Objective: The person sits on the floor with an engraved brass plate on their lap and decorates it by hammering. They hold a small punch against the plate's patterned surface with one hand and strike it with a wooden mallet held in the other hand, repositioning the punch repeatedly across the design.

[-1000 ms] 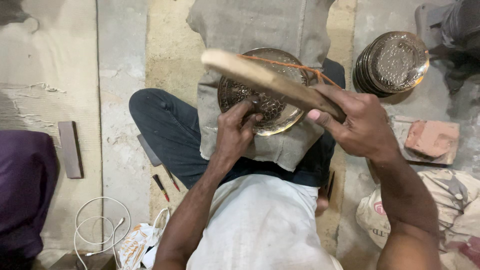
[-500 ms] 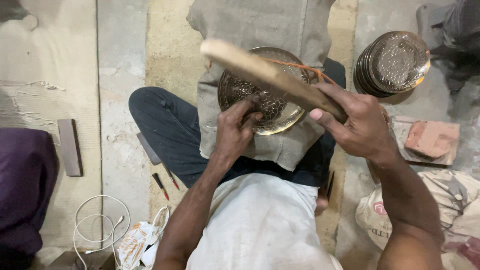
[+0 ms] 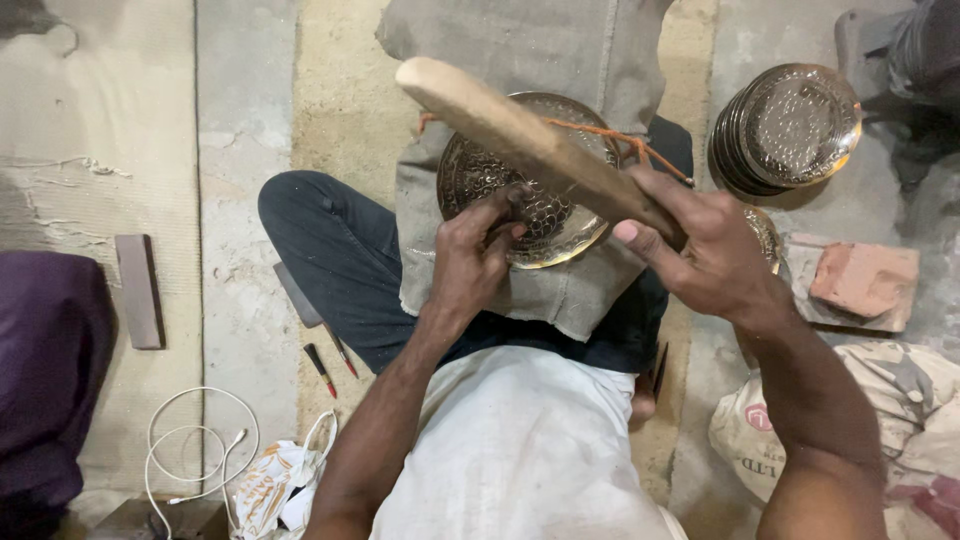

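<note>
A round embossed metal plate (image 3: 478, 170) lies on a grey cloth (image 3: 560, 290) over my lap. My left hand (image 3: 478, 255) rests on the plate's near side, its fingers pinched around a small tool that is mostly hidden. My right hand (image 3: 705, 250) is closed around the handle of a long pale wooden mallet (image 3: 520, 135), which is raised at a slant above the plate, its head pointing up and left. An orange cord (image 3: 620, 140) trails from the mallet's handle.
A stack of similar metal plates (image 3: 790, 125) stands at the upper right, a red brick (image 3: 860, 280) below it. A flat grey bar (image 3: 138, 290), small tools (image 3: 328, 365), a white cable (image 3: 190, 450) and a sack (image 3: 900, 420) lie around me.
The mallet has tilted slightly, its head a little higher and further left. My left hand stays on the plate.
</note>
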The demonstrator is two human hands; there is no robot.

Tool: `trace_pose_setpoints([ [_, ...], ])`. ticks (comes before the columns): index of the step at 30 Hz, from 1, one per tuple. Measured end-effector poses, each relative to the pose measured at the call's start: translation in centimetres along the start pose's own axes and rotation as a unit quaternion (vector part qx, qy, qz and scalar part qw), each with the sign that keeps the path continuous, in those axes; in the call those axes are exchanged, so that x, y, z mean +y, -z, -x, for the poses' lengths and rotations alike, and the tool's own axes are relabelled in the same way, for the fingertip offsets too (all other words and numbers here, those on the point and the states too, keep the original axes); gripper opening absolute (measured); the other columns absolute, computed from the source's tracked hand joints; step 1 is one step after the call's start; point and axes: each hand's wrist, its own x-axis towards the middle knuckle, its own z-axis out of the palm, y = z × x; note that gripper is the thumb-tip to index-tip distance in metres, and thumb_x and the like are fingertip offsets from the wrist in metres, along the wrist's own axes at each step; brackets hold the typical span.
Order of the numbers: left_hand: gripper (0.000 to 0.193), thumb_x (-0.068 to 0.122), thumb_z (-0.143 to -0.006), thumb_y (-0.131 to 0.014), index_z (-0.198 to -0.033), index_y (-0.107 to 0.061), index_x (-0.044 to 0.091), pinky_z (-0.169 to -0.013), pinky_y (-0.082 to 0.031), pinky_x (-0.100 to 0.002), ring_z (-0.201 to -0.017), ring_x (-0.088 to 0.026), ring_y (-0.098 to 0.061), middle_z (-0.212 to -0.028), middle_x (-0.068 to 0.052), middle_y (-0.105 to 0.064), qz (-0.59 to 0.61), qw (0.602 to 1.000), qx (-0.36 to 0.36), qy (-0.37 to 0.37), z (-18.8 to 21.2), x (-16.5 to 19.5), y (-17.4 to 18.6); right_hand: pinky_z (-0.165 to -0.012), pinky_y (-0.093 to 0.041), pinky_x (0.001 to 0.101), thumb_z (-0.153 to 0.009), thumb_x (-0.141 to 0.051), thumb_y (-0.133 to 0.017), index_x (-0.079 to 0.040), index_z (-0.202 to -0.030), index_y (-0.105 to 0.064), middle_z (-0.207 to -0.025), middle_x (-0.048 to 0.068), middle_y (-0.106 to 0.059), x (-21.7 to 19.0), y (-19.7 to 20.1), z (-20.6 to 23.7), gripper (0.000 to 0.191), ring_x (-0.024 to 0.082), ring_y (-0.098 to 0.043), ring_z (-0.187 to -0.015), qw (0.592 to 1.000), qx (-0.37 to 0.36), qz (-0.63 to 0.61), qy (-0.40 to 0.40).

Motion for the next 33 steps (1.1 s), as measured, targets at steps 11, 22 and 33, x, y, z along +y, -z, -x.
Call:
trace_pose_setpoints([
  [11,0.029,-0.009,-0.093,-0.062,-0.12,-0.068,0.002,-0.076,-0.067,-0.03,-0.091,-0.021,-0.078,-0.103,-0.015,-0.077,0.067,0.992,0.101,0.026,0.1,1.5,0.0,-0.09,-0.06,0.0329,-0.095,-0.03,-0.081,-0.008,-0.144,-0.059,-0.129,0.018,-0.072,-0.2,0.1,0.3,0.058,0.024,-0.074,-0.109,0.993,0.098,-0.046,0.048],
  [22,0.023,-0.01,-0.094,-0.063,-0.115,-0.066,-0.001,-0.076,-0.067,-0.033,-0.094,-0.023,-0.078,-0.104,-0.014,-0.077,0.013,0.997,0.07,0.001,-0.3,0.6,-0.6,-0.064,-0.053,0.0345,-0.085,-0.029,-0.088,-0.014,-0.136,-0.068,-0.09,0.01,-0.075,-0.5,-0.1,-0.7,0.056,0.019,-0.068,-0.069,0.994,0.066,0.042,0.076],
  [33,0.024,-0.009,-0.096,-0.063,-0.118,-0.065,0.001,-0.058,-0.065,-0.027,-0.081,-0.02,-0.077,-0.097,-0.016,-0.077,-0.028,0.996,0.086,0.014,0.0,-1.0,-1.8,-0.067,-0.056,0.0358,-0.089,-0.035,-0.082,-0.018,-0.141,-0.064,-0.089,0.008,-0.076,-1.4,0.9,-1.7,0.058,0.02,-0.071,-0.071,0.998,0.013,0.048,0.038],
])
